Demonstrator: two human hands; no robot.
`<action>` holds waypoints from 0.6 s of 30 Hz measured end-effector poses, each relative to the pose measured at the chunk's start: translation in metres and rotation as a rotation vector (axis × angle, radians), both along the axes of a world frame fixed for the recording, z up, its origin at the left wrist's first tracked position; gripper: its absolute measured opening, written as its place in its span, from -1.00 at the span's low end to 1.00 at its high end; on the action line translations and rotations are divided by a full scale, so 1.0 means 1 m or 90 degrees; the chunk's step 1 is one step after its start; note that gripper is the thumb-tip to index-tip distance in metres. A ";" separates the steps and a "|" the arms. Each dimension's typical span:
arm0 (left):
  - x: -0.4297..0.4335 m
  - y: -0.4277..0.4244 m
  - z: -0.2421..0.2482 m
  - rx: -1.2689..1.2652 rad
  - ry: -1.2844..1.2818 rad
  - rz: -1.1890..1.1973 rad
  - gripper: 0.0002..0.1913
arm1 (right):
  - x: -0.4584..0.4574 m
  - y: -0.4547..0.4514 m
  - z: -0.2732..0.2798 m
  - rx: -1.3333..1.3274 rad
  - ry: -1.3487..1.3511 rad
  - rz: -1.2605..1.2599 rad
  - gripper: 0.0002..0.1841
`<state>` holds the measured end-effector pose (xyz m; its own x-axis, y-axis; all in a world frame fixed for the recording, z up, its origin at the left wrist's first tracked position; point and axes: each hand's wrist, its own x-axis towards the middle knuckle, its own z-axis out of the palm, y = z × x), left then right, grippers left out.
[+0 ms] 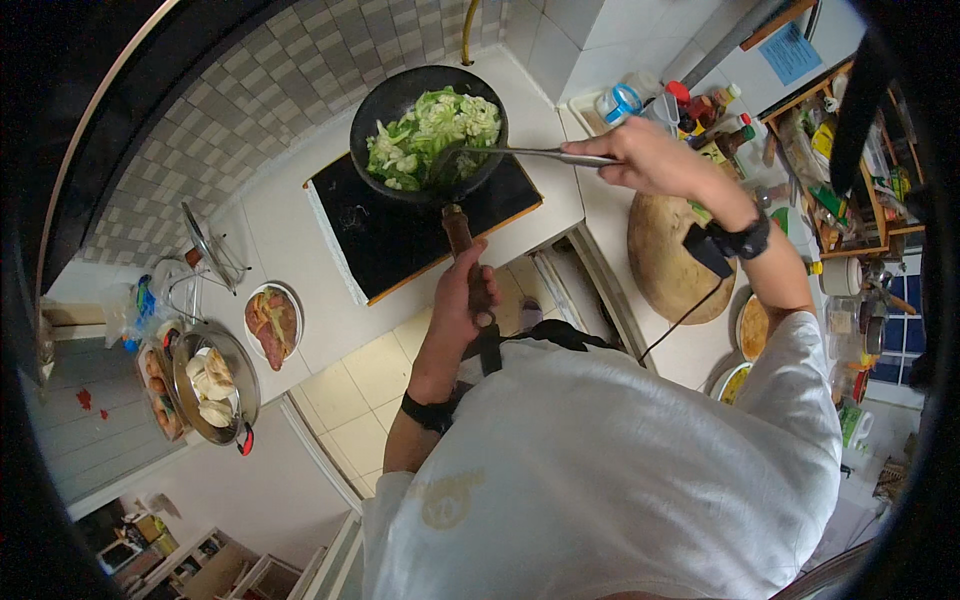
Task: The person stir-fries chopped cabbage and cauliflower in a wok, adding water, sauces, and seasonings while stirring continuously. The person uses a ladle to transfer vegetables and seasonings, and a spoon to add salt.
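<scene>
My left hand point(459, 298) is closed around the brown handle point(459, 234) of a black frying pan point(363, 124), which sits over the far edge of a black cooktop point(375, 225). Chopped green vegetables and pale florets point(450, 124) fill much of the pan. My right hand point(637, 156) grips the metal handle of a spatula point(536, 152) from the pan's right side. The spatula's blade reaches down among the greens and is partly hidden by them.
A round wooden cutting board point(667, 259) lies right, near bottles and jars point(705, 112). Left are a plate of reddish food point(274, 326), a lid on a rack point(202, 244) and a steel pot point(251, 375) holding pale buns point(214, 382). A tiled wall point(262, 97) rises behind.
</scene>
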<state>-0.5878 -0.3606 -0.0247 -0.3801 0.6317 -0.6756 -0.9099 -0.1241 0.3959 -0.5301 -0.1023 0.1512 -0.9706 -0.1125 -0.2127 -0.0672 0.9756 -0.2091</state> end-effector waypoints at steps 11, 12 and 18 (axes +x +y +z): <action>-0.003 0.000 0.004 -0.008 0.001 -0.031 -0.62 | -0.009 0.000 -0.028 0.068 0.058 -0.010 -0.38; -0.004 0.001 0.006 -0.027 -0.012 -0.039 -0.62 | -0.004 0.002 -0.036 0.022 0.072 -0.029 -0.39; -0.001 0.002 0.015 -0.036 0.002 -0.028 -0.68 | 0.024 -0.005 -0.073 -0.335 0.170 -0.318 -0.46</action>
<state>-0.5893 -0.3587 -0.0094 -0.3552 0.6091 -0.7091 -0.9126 -0.0617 0.4041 -0.5064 -0.1069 0.0781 -0.9435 0.3314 -0.0036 0.2414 0.6798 -0.6925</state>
